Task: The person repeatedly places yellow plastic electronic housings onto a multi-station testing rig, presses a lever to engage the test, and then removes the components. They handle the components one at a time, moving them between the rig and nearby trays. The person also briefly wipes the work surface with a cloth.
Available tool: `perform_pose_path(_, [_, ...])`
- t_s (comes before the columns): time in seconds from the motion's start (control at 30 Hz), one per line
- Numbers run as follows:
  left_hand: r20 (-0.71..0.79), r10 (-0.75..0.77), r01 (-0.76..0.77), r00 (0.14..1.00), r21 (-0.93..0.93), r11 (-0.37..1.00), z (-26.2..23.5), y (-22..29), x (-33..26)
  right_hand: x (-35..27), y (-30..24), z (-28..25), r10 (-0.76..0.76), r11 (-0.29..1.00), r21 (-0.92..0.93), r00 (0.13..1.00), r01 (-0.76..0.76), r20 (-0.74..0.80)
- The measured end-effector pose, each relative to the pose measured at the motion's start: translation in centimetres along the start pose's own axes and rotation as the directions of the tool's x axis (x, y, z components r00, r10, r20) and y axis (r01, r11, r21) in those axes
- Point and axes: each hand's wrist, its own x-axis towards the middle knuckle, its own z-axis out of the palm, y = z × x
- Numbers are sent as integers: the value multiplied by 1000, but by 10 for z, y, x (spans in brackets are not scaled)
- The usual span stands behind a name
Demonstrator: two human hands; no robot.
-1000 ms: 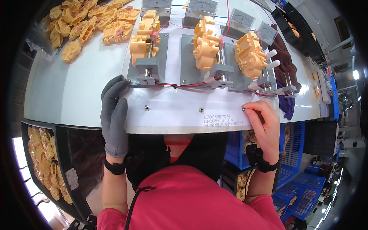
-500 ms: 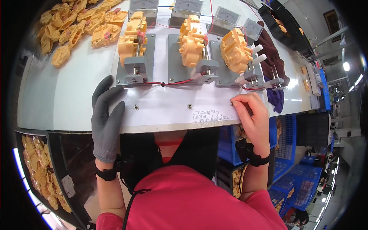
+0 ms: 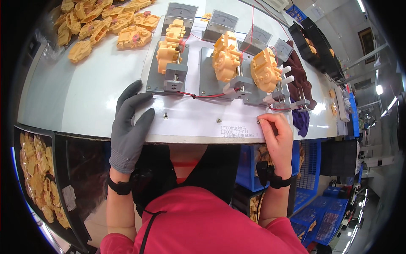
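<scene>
My left hand (image 3: 131,122), in a grey glove, rests at the left edge of the white-covered test board (image 3: 190,127); its fingers are apart and grip nothing. At the board's right front, my bare right hand (image 3: 277,131) pinches a small metal toggle switch (image 3: 259,122) between thumb and forefinger. Two more toggle switches, one on the left (image 3: 165,115) and one in the middle (image 3: 219,120), stand along the front. Behind them, three yellow plastic gearbox housings, left (image 3: 170,46), middle (image 3: 226,57) and right (image 3: 266,71), sit upright in grey clamp fixtures with red and black wires.
Several analog meters (image 3: 181,12) line the board's back. Loose yellow housings (image 3: 133,37) are heaped at the far left. A dark cloth (image 3: 298,78) lies right of the fixtures. Below the table are a black bin (image 3: 63,169) of housings at left and blue crates (image 3: 311,182) at right.
The whole view has shifted, so the board and fixtures appear farther right and slightly lower. Both hands keep their places on the board, the right still at the toggle switch.
</scene>
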Motion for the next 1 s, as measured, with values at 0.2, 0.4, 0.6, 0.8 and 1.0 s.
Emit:
perform_pose_path(0.2, [4, -3, 3, 1000, -26, 1000, -1, -1, 1, 0, -4, 0, -2, 1000, -15, 1000, 2, -12])
perform_pose_path(0.4, [6, -25, 25, 1000, -50, 998, -1, 1, 0, -1, -2, 2, 2, 1000, -18, 1000, -3, -19])
perform_pose_path(0.6, [10, -17, 17, 1000, -54, 998, -2, 2, 0, -1, -2, 3, 24, 999, 23, 999, -23, -44])
perform_pose_path(0.8, [18, -3, 4, 1000, -65, 998, -2, 4, 1, -6, -40, 18, -135, 991, 12, 990, 135, -30])
perform_pose_path(1.0, [24, -16, 17, 1000, -70, 997, -5, 4, 0, 7, -52, 52, -219, 975, -27, 971, 223, 100])
